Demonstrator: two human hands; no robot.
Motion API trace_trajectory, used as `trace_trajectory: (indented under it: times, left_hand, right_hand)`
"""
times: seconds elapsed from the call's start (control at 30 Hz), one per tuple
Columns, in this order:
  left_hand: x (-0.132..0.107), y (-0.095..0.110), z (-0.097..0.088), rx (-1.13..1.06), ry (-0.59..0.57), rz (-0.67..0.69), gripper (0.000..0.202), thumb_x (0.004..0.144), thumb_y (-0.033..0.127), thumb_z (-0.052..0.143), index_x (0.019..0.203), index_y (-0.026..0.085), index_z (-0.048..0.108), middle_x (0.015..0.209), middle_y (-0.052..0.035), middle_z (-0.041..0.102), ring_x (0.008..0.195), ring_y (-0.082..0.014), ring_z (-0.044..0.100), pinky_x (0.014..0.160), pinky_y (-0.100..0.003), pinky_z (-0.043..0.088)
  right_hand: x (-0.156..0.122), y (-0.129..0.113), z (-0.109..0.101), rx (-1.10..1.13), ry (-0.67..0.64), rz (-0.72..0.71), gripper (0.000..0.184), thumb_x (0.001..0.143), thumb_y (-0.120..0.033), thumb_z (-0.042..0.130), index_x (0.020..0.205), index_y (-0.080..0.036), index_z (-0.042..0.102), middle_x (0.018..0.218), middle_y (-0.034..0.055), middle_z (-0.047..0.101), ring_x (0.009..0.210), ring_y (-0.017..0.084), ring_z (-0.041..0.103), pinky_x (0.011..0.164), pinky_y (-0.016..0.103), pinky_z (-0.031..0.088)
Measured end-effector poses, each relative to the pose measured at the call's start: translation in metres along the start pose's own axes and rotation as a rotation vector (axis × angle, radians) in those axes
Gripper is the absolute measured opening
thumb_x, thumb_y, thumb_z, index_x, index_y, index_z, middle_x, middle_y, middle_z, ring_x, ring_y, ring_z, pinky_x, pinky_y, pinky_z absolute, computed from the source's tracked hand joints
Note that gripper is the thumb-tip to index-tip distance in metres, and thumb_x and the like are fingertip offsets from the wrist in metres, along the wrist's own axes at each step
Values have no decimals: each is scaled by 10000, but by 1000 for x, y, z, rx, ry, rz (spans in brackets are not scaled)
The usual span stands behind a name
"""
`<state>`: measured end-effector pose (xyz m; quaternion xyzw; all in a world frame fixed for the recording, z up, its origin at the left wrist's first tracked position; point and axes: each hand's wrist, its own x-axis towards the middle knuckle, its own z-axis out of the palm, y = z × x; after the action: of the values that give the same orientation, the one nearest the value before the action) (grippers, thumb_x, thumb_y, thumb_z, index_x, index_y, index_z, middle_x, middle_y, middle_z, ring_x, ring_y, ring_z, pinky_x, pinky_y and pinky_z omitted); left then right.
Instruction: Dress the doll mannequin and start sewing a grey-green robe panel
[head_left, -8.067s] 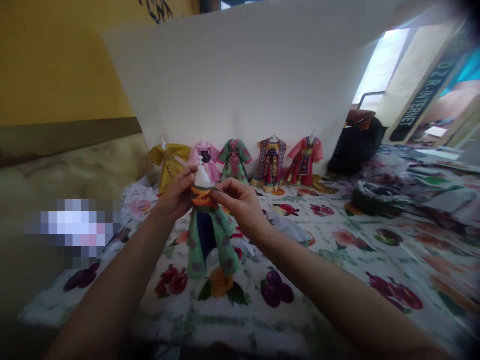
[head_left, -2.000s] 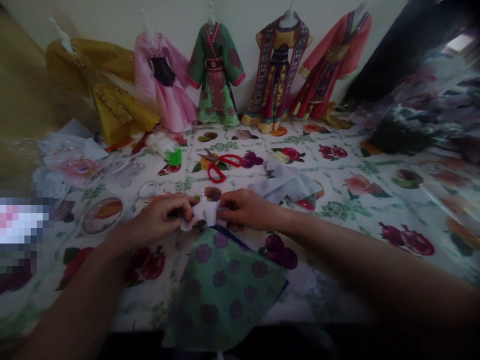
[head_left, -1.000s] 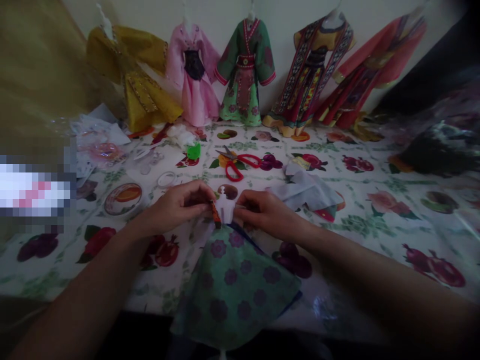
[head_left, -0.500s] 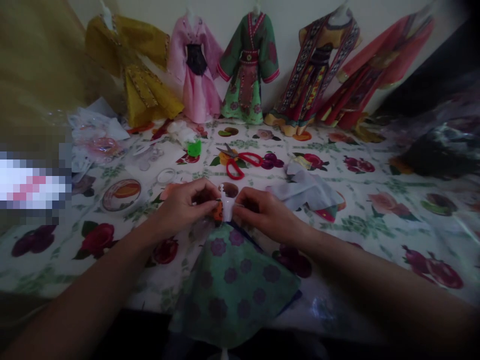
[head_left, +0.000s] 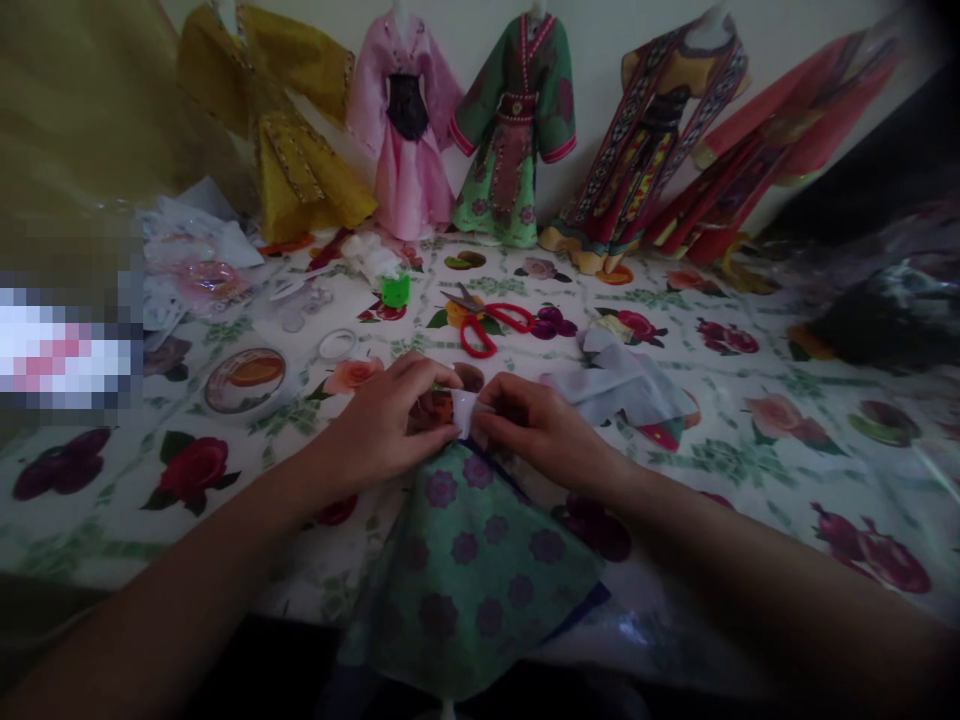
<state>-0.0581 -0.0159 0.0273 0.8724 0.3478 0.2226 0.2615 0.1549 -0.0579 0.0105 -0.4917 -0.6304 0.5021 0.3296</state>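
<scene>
A small white doll form (head_left: 463, 410) lies on the flowered tablecloth (head_left: 750, 470), wearing a green skirt with purple flowers (head_left: 465, 560) that spreads toward me. My left hand (head_left: 390, 425) is closed on the form's left side, its fingers pressing an orange waistband (head_left: 437, 408) against it. My right hand (head_left: 536, 425) is closed on the form's right side, pinching at the white top. The two hands nearly touch over the form.
Several dressed doll forms stand along the white back board: yellow (head_left: 289, 150), pink (head_left: 409, 130), green (head_left: 517, 130), patterned red (head_left: 645, 150). Red scissors (head_left: 487, 325), a green cap (head_left: 395, 290), a tape ring (head_left: 337, 344), a round lid (head_left: 246, 378) and grey cloth (head_left: 622, 385) lie behind my hands.
Earlier I held the form upright in the air; it now lies on the table. In the last second my left fingers slid further over the orange band, covering the form's neck.
</scene>
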Motion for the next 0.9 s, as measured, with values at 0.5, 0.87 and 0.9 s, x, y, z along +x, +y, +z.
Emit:
trace_trajectory:
  times: [0.5,0.87,0.9]
  left_hand:
    - [-2,0,3,19,9,65,366,814,340,742,1112,204,579,1112,-61,642,910,-188,637,820,-341,536]
    - [-2,-10,-13,-17,64,7,77,889,228,620,964,225,637,1041,-15,666,929,-152,646,765,-264,525]
    - [-1,-10,-12,-22,57,-18,112,884,249,634,994,230,636,1037,-11,666,892,-145,646,748,-261,526]
  right_hand:
    - [2,2,-1,86,-8,42,117,873,-260,621,832,-183,543,714,-18,569,628,118,520,565,267,385]
    - [2,1,-1,106,-20,52,106,886,-243,610,822,-187,548,692,-16,597,619,114,527,565,260,386]
    - [2,1,-1,109,-25,48,109,886,-246,610,820,-187,548,696,-15,598,626,116,530,572,262,393]
